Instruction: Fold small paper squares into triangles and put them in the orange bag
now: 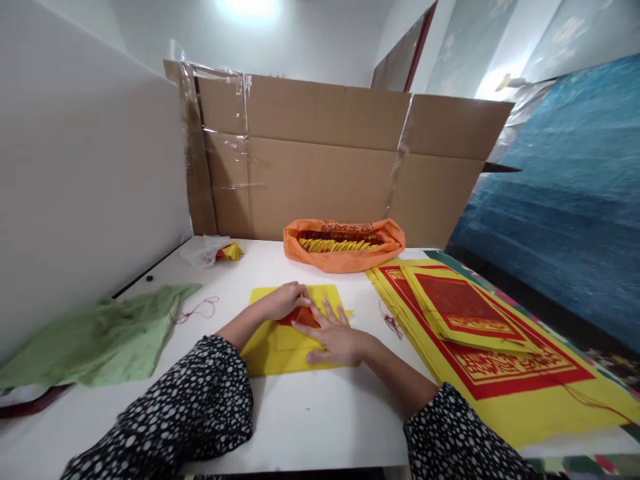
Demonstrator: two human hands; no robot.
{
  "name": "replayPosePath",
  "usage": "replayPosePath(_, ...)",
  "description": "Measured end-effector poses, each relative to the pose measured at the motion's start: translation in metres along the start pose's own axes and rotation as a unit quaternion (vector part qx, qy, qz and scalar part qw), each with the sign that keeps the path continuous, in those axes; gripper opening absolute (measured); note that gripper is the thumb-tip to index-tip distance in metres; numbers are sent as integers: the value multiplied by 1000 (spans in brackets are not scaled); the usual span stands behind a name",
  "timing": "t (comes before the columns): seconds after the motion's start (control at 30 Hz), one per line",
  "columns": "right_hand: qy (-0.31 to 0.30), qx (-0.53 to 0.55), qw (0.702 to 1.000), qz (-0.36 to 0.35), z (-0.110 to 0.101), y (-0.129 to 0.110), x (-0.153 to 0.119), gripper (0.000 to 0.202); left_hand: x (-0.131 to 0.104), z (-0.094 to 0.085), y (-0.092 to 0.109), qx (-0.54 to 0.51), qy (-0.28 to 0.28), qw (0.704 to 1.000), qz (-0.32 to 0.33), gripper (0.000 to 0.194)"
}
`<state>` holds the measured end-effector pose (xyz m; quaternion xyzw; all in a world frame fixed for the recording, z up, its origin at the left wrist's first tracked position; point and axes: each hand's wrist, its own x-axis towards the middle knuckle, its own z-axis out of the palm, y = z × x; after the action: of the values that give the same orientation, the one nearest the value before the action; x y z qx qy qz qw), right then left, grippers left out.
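In front of me a yellow sheet [265, 357] lies flat on the white table, with a small red-orange folded piece of paper [302, 317] on top of it. My left hand [287, 302] has its fingers curled and pinched at the upper edge of the red-orange paper. Spread fingers of my right hand [334, 339] rest flat on the yellow sheet, the tips touching the right side of the red-orange paper. Part of that paper is hidden under both hands.
An orange bag [345, 263] full of folded yellow-red papers stands behind. To the right lies a stack of printed yellow-red sheets [530, 417]. Green cloth [115, 333], red threads [393, 325] and a clear plastic bag [203, 252] lie about. Cardboard [320, 173] walls the back.
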<state>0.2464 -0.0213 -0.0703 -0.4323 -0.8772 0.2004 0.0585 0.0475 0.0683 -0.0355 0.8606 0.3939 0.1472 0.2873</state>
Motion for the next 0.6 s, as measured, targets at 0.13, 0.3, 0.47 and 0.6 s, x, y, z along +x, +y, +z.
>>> replayPosePath(0.13,40,58,997,-6,1,5,-4,76,21,16,1,-19,-5,999,-31,20)
replayPosePath(0.3,411,172,885,136,2,27,-1,88,20,4,6,-53,37,998,-20,16)
replayPosePath(0.47,385,190,903,9,-5,21,-1,49,-7,-11,12,-162,131,974,88,16)
replayPosePath(0.6,307,17,940,-148,7,0,-1,41,-36,-6,-3,-153,100,973,143,10)
